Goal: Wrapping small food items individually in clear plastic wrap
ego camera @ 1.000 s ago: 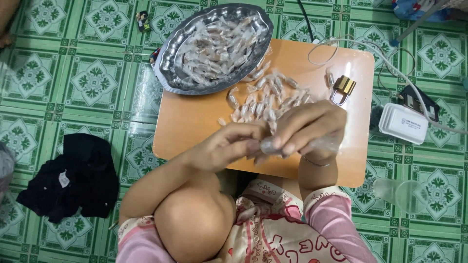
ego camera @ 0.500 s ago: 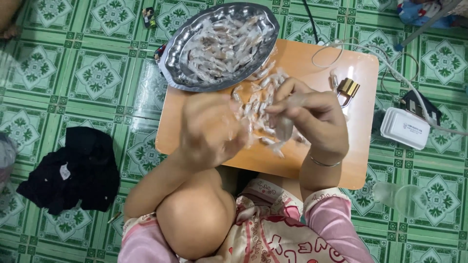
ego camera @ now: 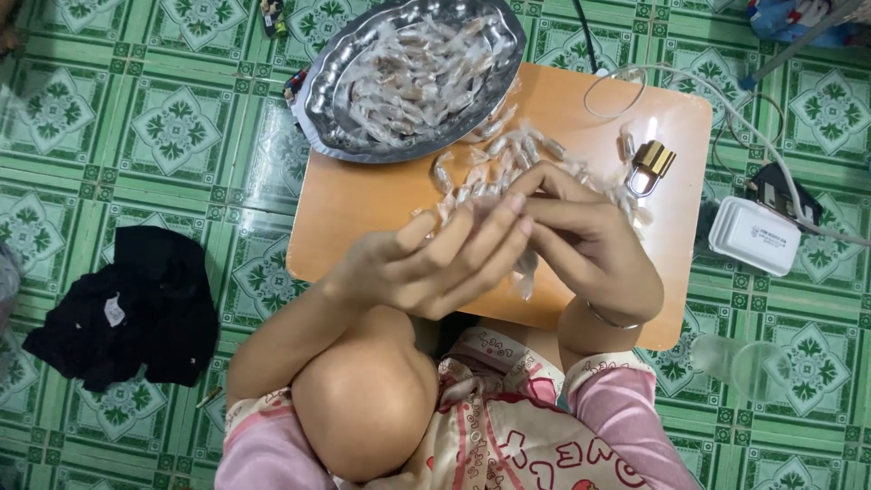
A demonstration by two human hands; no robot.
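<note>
Both hands are raised over the orange bench (ego camera: 363, 204). The left hand (ego camera: 435, 259) and right hand (ego camera: 581, 240) meet with fingers closed on 1 clear-wrapped candy (ego camera: 524, 272), so wrapping seems to be in hand. More wrapped candies (ego camera: 508, 154) lie far on the bench, beside the metal tray (ego camera: 318, 100). Next, the twisting needs firm fingertips.
</note>
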